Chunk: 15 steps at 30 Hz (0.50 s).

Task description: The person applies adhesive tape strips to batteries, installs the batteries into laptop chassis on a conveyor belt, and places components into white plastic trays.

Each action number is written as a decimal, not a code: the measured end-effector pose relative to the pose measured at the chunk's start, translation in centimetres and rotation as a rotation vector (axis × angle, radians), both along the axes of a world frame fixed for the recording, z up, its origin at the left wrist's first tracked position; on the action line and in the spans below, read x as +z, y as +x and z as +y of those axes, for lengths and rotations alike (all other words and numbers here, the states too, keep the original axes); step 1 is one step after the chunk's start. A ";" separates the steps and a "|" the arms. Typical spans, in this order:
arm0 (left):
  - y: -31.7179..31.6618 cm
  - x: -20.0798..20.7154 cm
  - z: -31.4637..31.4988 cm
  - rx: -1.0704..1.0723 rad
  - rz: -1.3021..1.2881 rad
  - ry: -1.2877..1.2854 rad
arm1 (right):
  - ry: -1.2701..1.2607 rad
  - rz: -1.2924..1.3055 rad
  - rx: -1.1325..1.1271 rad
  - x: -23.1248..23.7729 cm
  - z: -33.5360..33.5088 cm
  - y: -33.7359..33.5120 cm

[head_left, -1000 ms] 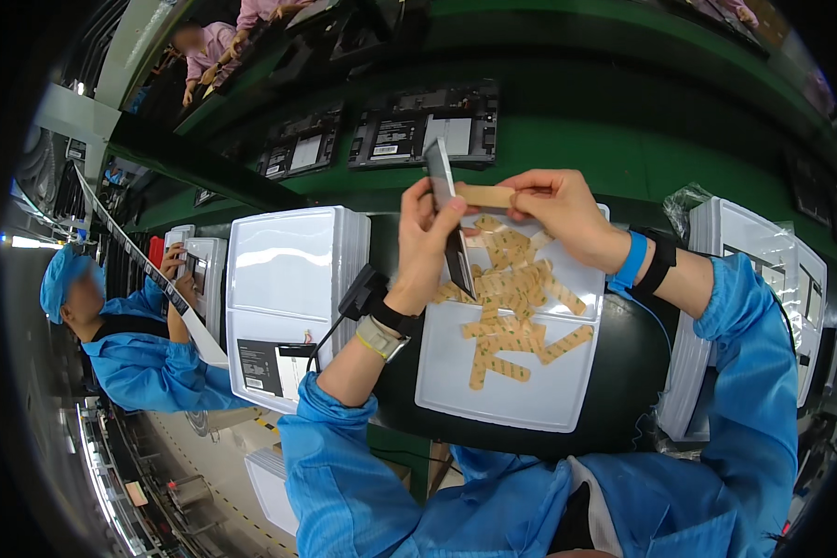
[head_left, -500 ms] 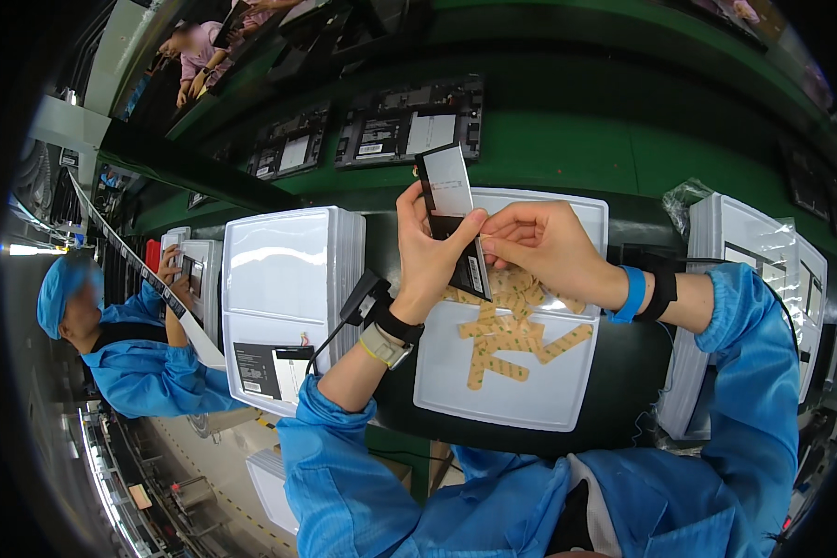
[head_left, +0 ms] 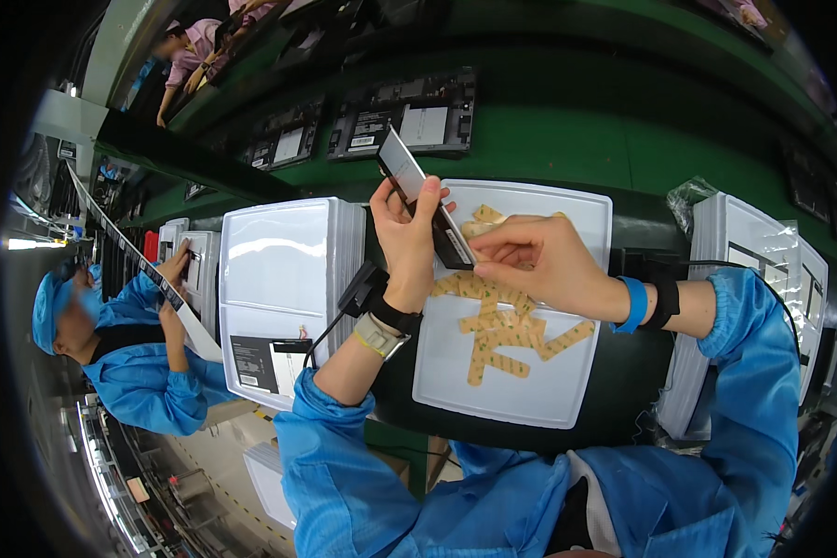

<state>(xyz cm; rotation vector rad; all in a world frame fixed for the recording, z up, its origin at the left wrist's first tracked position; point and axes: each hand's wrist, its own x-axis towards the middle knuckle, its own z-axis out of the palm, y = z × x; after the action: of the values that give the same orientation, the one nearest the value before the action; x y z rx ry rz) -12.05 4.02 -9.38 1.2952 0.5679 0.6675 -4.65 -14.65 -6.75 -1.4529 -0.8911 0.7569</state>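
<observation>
White tray stack (head_left: 293,246) stands left, near the left hand (head_left: 407,244), which is clamped on the battery (head_left: 405,170), tilted above the tray (head_left: 530,409). The battery's top has swung leftward; work appears centred on its lower end, where the right hand (head_left: 541,265) sits, pinch uncertain. Beyond tan strips (head_left: 493,325), open room follows the tray's near edge.

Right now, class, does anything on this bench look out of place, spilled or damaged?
The tan strips lie in a loose, overlapping jumble on the white tray, looking messier than the tray stack at left. No spill or damage shows.
</observation>
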 end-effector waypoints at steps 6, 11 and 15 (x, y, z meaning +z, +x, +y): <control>-0.4 -0.5 -0.4 -0.072 0.021 0.014 | -0.034 0.067 0.007 -0.9 0.3 1.1; -1.5 -0.5 3.4 -0.115 -0.178 -0.399 | 0.116 -0.193 -0.155 0.2 0.4 3.2; -1.2 -0.9 6.3 -0.143 -0.282 -0.450 | 0.250 -0.810 -0.034 0.5 -0.4 3.3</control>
<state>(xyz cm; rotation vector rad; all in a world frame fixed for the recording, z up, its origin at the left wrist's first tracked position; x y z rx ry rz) -13.22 10.27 -10.24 0.7953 0.3618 0.5514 -1.36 -15.05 -6.23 -1.5472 -1.4998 -0.0124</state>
